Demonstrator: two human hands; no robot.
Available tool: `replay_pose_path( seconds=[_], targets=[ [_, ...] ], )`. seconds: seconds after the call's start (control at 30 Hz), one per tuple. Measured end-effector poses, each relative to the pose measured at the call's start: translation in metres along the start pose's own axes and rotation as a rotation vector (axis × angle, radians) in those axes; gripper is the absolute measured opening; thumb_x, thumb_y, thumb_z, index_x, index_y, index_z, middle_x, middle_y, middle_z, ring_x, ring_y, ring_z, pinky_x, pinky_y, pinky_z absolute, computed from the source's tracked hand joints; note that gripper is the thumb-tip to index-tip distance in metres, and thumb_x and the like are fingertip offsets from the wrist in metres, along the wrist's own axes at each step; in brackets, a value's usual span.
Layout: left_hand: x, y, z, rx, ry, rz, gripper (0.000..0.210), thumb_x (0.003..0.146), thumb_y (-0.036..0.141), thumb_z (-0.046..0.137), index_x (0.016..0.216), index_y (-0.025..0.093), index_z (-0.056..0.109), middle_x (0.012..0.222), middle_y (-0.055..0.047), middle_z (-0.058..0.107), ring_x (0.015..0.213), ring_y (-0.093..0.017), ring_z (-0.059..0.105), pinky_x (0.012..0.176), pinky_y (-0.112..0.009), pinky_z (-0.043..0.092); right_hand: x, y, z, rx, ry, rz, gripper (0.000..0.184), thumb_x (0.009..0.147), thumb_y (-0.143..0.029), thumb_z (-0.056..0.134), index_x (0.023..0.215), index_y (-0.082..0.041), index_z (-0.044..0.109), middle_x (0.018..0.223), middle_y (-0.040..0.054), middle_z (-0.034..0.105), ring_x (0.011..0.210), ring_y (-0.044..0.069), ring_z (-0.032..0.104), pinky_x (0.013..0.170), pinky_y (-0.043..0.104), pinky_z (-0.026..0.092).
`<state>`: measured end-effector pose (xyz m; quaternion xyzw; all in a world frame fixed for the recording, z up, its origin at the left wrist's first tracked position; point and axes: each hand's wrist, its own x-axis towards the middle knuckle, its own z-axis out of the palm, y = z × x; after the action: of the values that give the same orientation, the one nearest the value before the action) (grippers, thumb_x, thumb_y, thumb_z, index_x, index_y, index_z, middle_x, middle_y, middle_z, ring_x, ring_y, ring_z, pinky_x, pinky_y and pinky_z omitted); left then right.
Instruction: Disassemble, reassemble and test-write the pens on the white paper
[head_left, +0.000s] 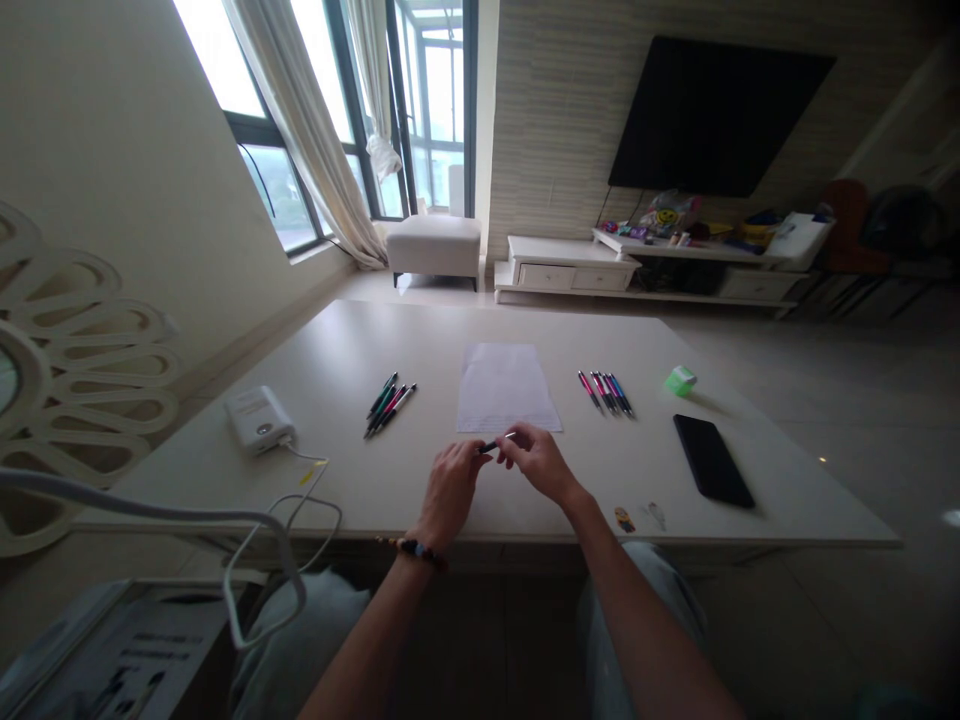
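Between my two hands, just short of the white paper (504,385), is a pen (489,446) with a dark grip and a lighter part. My left hand (452,480) is closed on its dark end, and a beaded bracelet circles that wrist. The fingertips of my right hand (536,458) pinch its other end. To the left of the paper lies a loose pile of pens (390,405) in green, pink and silver. On the right, several pink, silver and blue pens (606,393) lie roughly side by side.
A white power bank (259,418) with a cable (330,505) sits at left. On the right are a green-and-white small box (681,379) and a black phone (712,460). A cartoon sticker (624,519) and a small clear item (657,515) lie near the table's front edge.
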<state>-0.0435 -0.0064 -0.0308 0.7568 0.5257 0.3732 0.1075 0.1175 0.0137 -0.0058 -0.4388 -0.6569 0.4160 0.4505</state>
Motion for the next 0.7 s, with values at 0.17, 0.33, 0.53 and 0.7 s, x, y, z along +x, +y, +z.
replay_pose_path(
  seconds=[0.17,0.33,0.53,0.7],
  targets=[
    [0.000,0.001,-0.006,0.078,-0.020,0.089,0.011,0.088,0.025,0.052,0.097,0.021,0.058,0.089,-0.004,0.066,0.086,-0.019,0.058,0.079,-0.032,0.042,-0.003,-0.001,-0.002,-0.048,-0.073,0.057,0.048,0.085,-0.050,0.046,0.051,-0.017,0.053,0.041,-0.0010,0.051,0.040,0.010,0.048,0.045,0.021,0.039],
    [-0.001,0.003,-0.007,0.079,-0.027,0.074,0.011,0.089,0.026,0.050,0.094,0.021,0.058,0.086,-0.003,0.066,0.083,-0.018,0.058,0.075,-0.031,0.043,-0.007,-0.003,-0.010,-0.047,-0.084,0.061,0.042,0.085,-0.050,0.047,0.063,-0.017,0.057,0.049,-0.0014,0.056,0.043,0.010,0.049,0.046,0.020,0.039],
    [-0.001,0.005,-0.003,0.046,-0.064,0.116,0.014,0.089,0.029,0.050,0.096,0.021,0.058,0.090,-0.004,0.066,0.084,-0.018,0.058,0.078,-0.032,0.043,-0.015,-0.005,-0.017,-0.150,-0.037,0.043,0.053,0.089,-0.050,0.038,0.048,-0.019,0.049,0.040,-0.0022,0.046,0.041,0.010,0.045,0.047,0.022,0.038],
    [0.003,0.014,-0.003,0.038,-0.085,0.129,0.013,0.089,0.028,0.050,0.096,0.021,0.058,0.088,-0.003,0.066,0.084,-0.018,0.058,0.076,-0.031,0.043,-0.021,-0.007,-0.020,-0.152,-0.029,0.031,0.050,0.090,-0.048,0.038,0.052,-0.018,0.051,0.046,-0.0020,0.051,0.043,0.010,0.048,0.051,0.022,0.040]
  ],
)
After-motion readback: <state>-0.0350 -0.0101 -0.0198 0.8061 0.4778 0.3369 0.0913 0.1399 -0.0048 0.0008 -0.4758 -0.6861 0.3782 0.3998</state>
